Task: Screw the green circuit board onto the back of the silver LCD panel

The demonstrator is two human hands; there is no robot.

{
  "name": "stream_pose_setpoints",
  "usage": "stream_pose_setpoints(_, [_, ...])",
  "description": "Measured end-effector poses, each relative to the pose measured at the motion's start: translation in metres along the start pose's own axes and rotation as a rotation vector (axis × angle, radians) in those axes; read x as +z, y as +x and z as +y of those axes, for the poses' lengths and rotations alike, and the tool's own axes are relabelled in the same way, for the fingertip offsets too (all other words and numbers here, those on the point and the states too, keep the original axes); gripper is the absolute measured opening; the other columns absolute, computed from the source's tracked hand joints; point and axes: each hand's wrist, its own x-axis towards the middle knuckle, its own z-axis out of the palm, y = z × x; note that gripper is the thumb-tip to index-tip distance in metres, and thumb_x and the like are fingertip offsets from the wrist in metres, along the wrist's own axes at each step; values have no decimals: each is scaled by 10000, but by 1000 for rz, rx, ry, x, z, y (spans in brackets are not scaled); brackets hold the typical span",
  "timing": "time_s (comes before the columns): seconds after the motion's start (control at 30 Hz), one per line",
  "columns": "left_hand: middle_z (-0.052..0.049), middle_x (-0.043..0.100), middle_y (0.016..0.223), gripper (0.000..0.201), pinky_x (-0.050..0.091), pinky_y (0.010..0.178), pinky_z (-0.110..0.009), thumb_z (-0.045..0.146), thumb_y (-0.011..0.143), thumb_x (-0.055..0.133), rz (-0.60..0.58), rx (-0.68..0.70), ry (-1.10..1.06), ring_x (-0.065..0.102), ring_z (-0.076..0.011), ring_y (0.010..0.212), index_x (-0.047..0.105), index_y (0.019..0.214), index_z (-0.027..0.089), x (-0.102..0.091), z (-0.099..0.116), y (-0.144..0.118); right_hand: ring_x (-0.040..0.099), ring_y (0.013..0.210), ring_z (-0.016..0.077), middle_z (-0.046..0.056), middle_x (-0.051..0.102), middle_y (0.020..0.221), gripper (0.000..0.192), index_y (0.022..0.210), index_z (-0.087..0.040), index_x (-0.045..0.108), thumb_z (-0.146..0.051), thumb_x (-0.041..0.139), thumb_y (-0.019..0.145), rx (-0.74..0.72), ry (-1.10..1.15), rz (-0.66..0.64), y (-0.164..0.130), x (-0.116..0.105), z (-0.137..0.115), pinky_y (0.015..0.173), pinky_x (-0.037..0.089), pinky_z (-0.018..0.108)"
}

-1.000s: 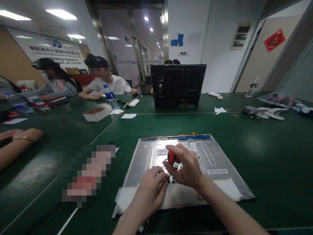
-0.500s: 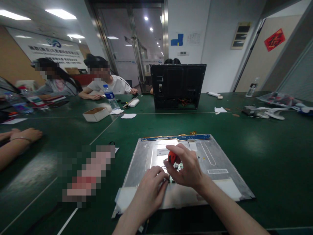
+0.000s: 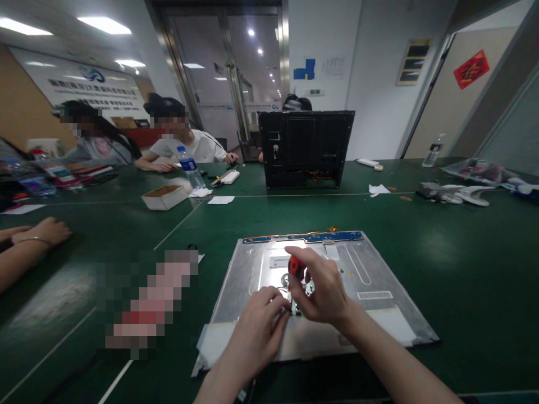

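In the head view a silvery flat display panel lies back side up on the table before me. A narrow blue circuit board runs along its far edge. My right hand is closed around the red and black handle of a screwdriver, held upright over the panel's middle. Under it shows part of a small green circuit board. My left hand rests on the panel, its fingertips pinched together beside the screwdriver's lower end. What those fingertips hold, if anything, is hidden.
A black monitor housing stands upright beyond the panel. Left of me lie a blurred-out pinkish object and another person's forearms. A white open box and a bottle stand farther back, near two seated people.
The fingers of my right hand have shifted slightly on the screwdriver handle. My left hand has stayed almost in place, and the panel has not moved.
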Motion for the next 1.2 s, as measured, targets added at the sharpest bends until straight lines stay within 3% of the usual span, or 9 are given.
stream_pose_setpoints(0.33, [-88, 625, 955, 178, 519, 761, -371, 100, 866, 483, 18, 1, 14, 608, -250, 887, 631, 903, 192, 0, 1, 0, 522, 601, 130, -2, 587, 775, 365, 1272, -215, 465, -312, 567, 935, -21, -70, 29, -2, 5, 4, 516, 436, 240])
stream_pose_setpoints(0.63, [-94, 624, 937, 174, 512, 753, -364, 115, 881, 469, 2, -2, 12, 599, -249, 878, 626, 889, 190, -2, 2, 1, 567, 641, 137, 28, 621, 862, 492, 1357, -189, 405, -180, 470, 869, 4, 37, -36, -2, 0, 1, 548, 487, 252])
stream_pose_setpoints(0.93, [-90, 625, 934, 162, 506, 742, -364, 115, 870, 483, 12, 10, 14, 601, -250, 871, 626, 881, 191, 0, 0, 1, 536, 597, 127, 1, 602, 793, 392, 1296, -211, 440, -211, 507, 910, -31, -66, 39, 0, 4, 1, 504, 438, 234])
stream_pose_setpoints(1.2, [-94, 615, 927, 162, 497, 741, -370, 122, 886, 461, 10, 7, 10, 596, -248, 864, 609, 877, 189, 1, 0, -1, 552, 631, 135, 8, 605, 812, 401, 1300, -221, 449, -241, 537, 910, -27, -46, 17, 0, 3, 2, 515, 455, 237])
